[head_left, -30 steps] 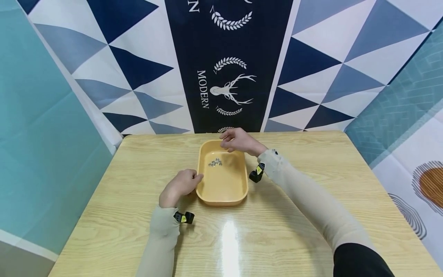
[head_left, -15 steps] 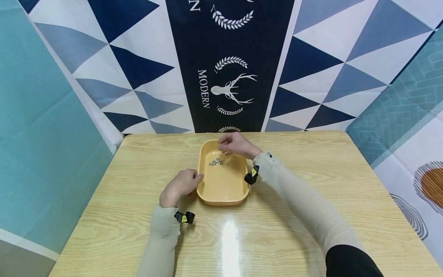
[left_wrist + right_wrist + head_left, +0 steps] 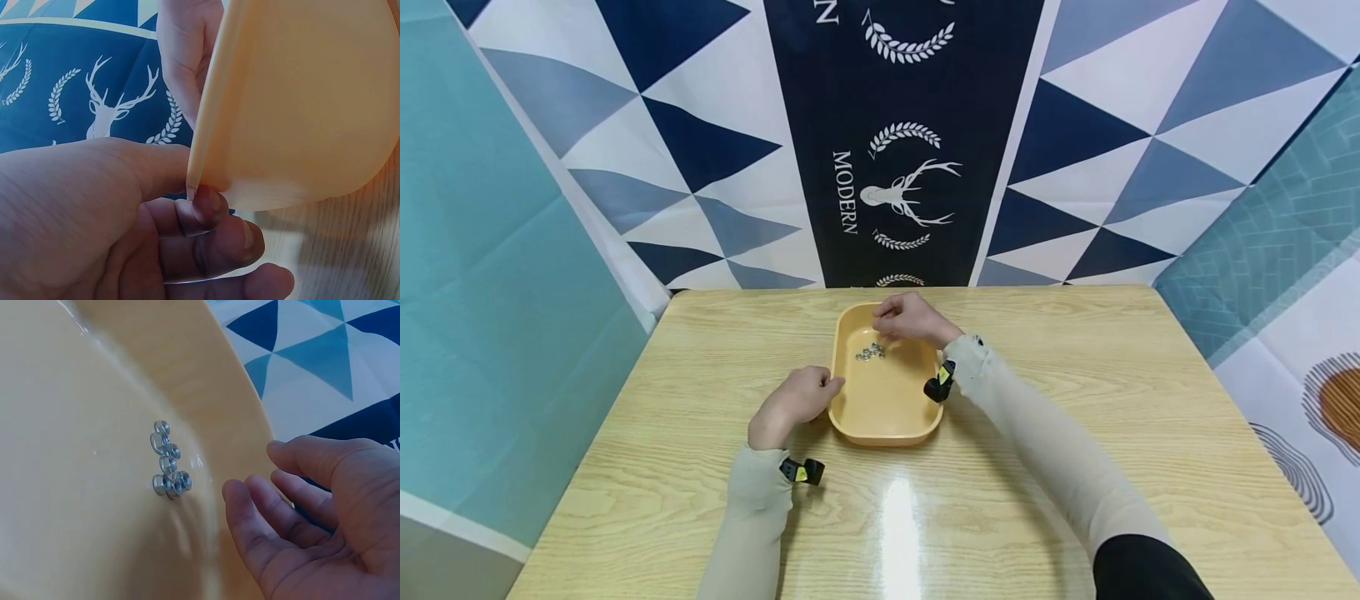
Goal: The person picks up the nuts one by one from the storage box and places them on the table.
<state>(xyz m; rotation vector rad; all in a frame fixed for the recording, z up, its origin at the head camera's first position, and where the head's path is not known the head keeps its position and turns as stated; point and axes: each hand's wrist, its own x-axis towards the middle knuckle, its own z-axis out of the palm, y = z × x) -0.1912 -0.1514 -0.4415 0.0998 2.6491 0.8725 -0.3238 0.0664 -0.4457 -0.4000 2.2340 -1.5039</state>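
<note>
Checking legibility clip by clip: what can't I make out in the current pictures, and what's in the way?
- Head: the small metal pieces are too small to count.
- Right wrist: those pieces overlap, so their exact number stays unsure.
- Left wrist: the wall of the tray hides its inside; its rim hides part of the right hand.
- Head: the bottom edge cuts off the left sleeve.

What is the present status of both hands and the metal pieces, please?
Left hand pinching rim of yellow tray. Right hand over far end, holding nothing. Metal pieces clustered inside. No obstruction visible.
</note>
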